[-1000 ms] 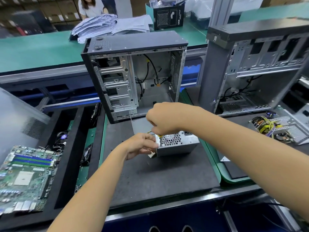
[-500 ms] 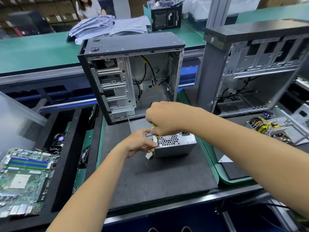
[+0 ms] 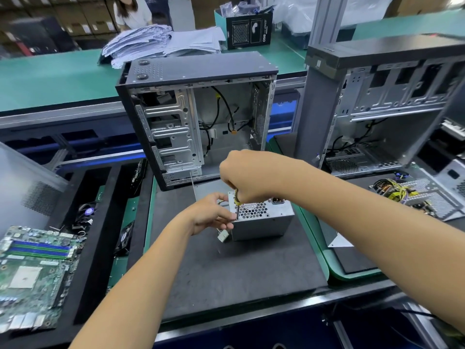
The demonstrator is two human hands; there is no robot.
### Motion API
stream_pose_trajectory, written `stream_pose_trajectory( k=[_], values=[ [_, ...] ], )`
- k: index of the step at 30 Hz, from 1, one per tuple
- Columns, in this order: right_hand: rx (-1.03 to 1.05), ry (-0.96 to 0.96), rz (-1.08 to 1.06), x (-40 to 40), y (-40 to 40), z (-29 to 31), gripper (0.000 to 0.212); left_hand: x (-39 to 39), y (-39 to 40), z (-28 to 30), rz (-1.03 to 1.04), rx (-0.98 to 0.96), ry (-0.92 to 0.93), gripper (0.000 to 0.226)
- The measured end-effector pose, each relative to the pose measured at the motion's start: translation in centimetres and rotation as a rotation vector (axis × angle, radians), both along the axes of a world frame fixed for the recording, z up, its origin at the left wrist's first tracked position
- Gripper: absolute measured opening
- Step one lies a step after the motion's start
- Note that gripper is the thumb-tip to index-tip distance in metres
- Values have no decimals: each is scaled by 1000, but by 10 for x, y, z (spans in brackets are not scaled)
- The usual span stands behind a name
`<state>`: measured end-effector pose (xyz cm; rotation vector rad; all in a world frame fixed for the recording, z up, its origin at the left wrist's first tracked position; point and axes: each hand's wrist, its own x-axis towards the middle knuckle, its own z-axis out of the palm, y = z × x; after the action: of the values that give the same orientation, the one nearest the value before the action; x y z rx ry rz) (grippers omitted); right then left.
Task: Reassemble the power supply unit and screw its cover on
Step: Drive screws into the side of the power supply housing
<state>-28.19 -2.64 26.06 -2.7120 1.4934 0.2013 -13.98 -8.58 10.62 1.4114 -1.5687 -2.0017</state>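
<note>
Two hands at power supply unit on mat, right hand gripping screwdriver, left hand fingers pinching its corner

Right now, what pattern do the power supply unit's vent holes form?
A honeycomb of hexagons on the power supply unit, head view.

An open computer case stood upright on a dark mat, its metal drive bays and loose black cables showing. A second open case stood to its right. Far right lay a perforated metal part with yellow wires. A green motherboard lay at far left in a black foam tray. Behind, a green bench carried stacked papers and a black box.
</note>
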Motion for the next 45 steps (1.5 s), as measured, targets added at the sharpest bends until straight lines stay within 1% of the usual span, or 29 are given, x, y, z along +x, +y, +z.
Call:
stream_pose_trajectory(
  k=[1, 3, 4, 6, 8, 9, 12, 13, 15, 16, 17, 18, 19, 23, 24, 26, 28, 30, 32, 34, 36, 38, 40, 42, 44, 45],
  values=[
    [-17, 18, -19, -1, -1, 0, 34, 1, 0, 0, -6, 2, 1, 53],
    [-17, 86, -45, 2, -2, 0, 34, 1, -1, 0, -15, 6, 3, 53],
    [-14, 118, -53, 3, -3, -1, 32, 1, -2, 0, -18, 7, 0, 52],
    [-32, 174, -43, 7, -4, -6, 21, 1, -3, 0, -18, 11, -13, 51],
    [-72, 214, -45, 8, -4, -8, 20, 1, -3, 0, -15, 17, -20, 49],
    [-63, 221, -56, 8, -4, -8, 21, 1, -3, 0, -14, 17, -21, 49],
    [96, 165, -87, 7, -4, -5, 20, 1, -3, 1, -28, -3, -25, 46],
    [116, 153, -68, 8, -5, -4, 19, 1, -3, 2, -29, -5, -30, 44],
    [70, 138, -34, 9, -6, -3, 13, 0, -3, 2, -35, -17, -47, 44],
    [26, 118, -34, 10, -6, -3, 17, 0, -3, 3, -41, -28, -58, 46],
    [-7, 101, -38, 12, -6, -3, 27, 0, -3, 2, -43, -38, -68, 48],
    [-28, 98, -39, 13, -5, -4, 35, 0, -3, 2, -44, -44, -77, 49],
    [-47, 114, -39, 14, -4, -5, 39, 0, -3, 1, -45, -49, -83, 49],
    [-152, 187, -41, 11, -1, -12, 41, -1, -1, 3, -30, -67, -76, 45],
    [-144, 187, -46, 10, 0, -12, 39, -1, -1, 3, -22, -78, -73, 43],
    [-32, 172, -71, 9, 1, -10, 27, 0, 0, 5, -24, -79, -77, 45],
    [62, 144, -60, 10, 2, -7, 20, 0, 0, 6, -36, -70, -95, 50],
    [21, 123, -42, 12, 1, -5, 13, 0, 0, 7, -41, -78, -114, 51],
    [-70, 128, -49, 14, 1, -6, 23, -1, -1, 8, -44, -87, -125, 51],
    [-143, 177, -47, 14, 1, -10, 34, -1, 0, 9, -42, -91, -124, 48],
    [-130, 189, -70, 10, 0, -12, 39, -2, 0, 10, -28, -92, -112, 42],
    [-10, 161, -99, 7, 0, -9, 29, -2, 0, 10, -26, -90, -102, 38],
    [106, 122, -72, 6, 0, -6, 17, -3, 0, 10, -27, -80, -112, 36],
    [77, 92, -51, 8, 1, -5, 13, -3, 0, 10, -26, -74, -119, 36],
    [-13, 93, -58, 10, 1, -4, 31, -4, 0, 12, -25, -75, -118, 38],
    [-36, 108, -60, 10, 0, -3, 36, -4, 0, 12, -23, -75, -121, 39]
  ],
)
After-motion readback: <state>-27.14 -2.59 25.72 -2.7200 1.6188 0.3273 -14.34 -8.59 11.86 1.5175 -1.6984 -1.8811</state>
